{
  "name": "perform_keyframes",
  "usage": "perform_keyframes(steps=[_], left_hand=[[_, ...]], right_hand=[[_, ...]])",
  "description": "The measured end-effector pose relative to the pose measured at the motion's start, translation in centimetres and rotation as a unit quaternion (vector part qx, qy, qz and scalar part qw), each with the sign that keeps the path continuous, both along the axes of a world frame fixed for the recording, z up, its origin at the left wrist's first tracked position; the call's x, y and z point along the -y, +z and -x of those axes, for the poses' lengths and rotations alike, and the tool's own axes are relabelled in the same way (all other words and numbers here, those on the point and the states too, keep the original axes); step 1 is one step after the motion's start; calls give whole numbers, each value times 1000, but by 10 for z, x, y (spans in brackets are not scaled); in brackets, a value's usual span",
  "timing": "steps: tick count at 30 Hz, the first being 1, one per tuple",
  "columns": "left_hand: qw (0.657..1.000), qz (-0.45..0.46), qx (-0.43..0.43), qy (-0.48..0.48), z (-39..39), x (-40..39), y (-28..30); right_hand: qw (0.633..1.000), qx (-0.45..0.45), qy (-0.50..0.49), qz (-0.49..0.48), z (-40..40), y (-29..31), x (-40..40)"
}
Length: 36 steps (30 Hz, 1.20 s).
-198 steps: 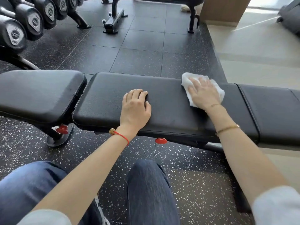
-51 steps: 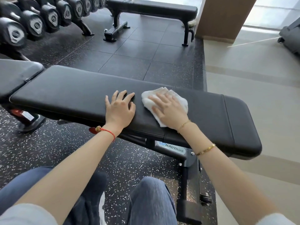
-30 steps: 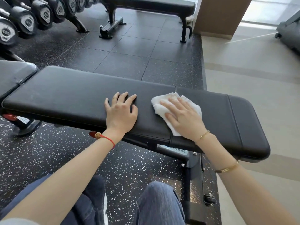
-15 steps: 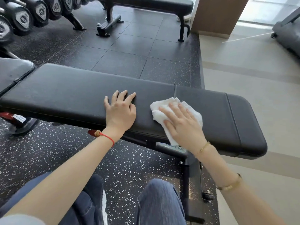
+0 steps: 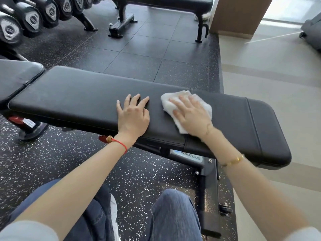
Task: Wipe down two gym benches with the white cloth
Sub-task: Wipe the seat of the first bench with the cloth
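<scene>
Bench (image 5: 78, 94), cloth (image 5: 169, 106) nearer far edge

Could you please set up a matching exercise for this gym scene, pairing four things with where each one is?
Things:
1. white crumpled cloth
2. thin red string bracelet
3. black round-ended dumbbells
4. gold chain bracelet

Places:
A. around the right forearm
B. racked at the upper left
C. pressed onto the black padded bench under the right hand
D. at the wrist of the left hand

Pairs: 1-C, 2-D, 3-B, 4-A
</scene>
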<state>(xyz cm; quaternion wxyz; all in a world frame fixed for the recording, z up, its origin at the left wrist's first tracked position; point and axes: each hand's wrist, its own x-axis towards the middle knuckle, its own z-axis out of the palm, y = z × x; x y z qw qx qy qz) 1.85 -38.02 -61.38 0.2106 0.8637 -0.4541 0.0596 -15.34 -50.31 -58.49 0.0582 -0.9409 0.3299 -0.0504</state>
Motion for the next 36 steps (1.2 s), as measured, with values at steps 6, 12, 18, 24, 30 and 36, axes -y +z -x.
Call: perform_keyframes(steps=[6,12,18,24,30,36], left_hand=[[1000,8,-2,2,0,0,1],[1000,12,1,-3,-1,0,0],[1000,19,3,-1,-1,-1,0],[1000,20,2,-4,-2,0,-1],[1000,1,2,-13,-2,-3,0],[1000,4,3,-9,-1,-2,1]], right_hand=[[999,-30,-38,-2,-19,5,-5],[998,38,57,14,37,-4,-38],[996,-9,-90,1,-15,4,42],[999,10,24,30,-7,1,-24],[1000,26,12,2,35,-3,-7],[997,-23,-77,0,-17,9,30]])
